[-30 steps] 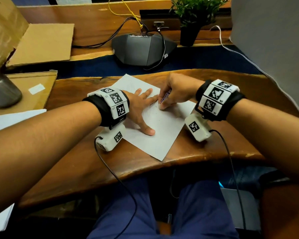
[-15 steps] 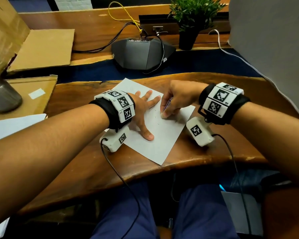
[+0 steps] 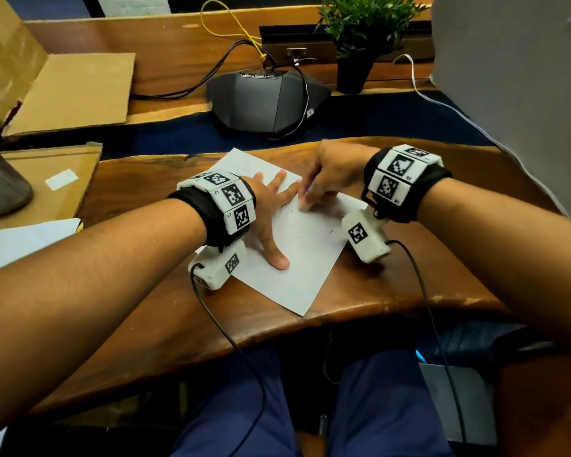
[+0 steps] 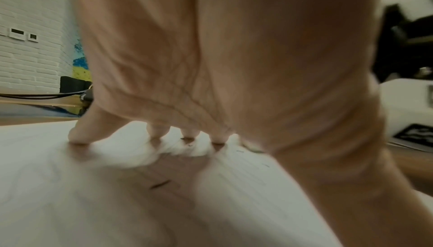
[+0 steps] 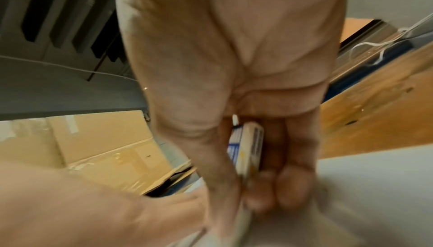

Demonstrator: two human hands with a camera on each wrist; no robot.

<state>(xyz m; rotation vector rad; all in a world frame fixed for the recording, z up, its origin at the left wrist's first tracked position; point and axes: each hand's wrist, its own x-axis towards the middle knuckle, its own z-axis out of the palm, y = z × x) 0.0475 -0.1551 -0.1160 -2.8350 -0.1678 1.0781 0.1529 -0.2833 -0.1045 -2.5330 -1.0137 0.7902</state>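
A white sheet of paper [image 3: 297, 268] with a few short pencil marks lies tilted on the wooden desk [image 3: 145, 192]. My left hand [image 3: 271, 212] rests flat on the paper, fingers spread and thumb pointing toward me. In the left wrist view its fingertips [image 4: 77, 136] press the paper [image 4: 70, 195]. My right hand [image 3: 327, 179] pinches a small white eraser [image 3: 305, 201] in a blue-printed sleeve, its lower end on the paper beside the left index finger. The right wrist view shows the eraser [image 5: 248, 149] between thumb and fingers, blurred by motion.
A black conference speakerphone [image 3: 267, 100] with cables and a potted plant [image 3: 360, 37] stand behind the paper. Cardboard [image 3: 73, 90], a grey cylinder [image 3: 0, 186] and loose white sheets [image 3: 23, 239] lie at the left. A grey panel [image 3: 515, 77] rises at the right.
My right hand with the eraser has shifted slightly left across the paper, toward the left index finger. The left hand stays pressed flat on the sheet.
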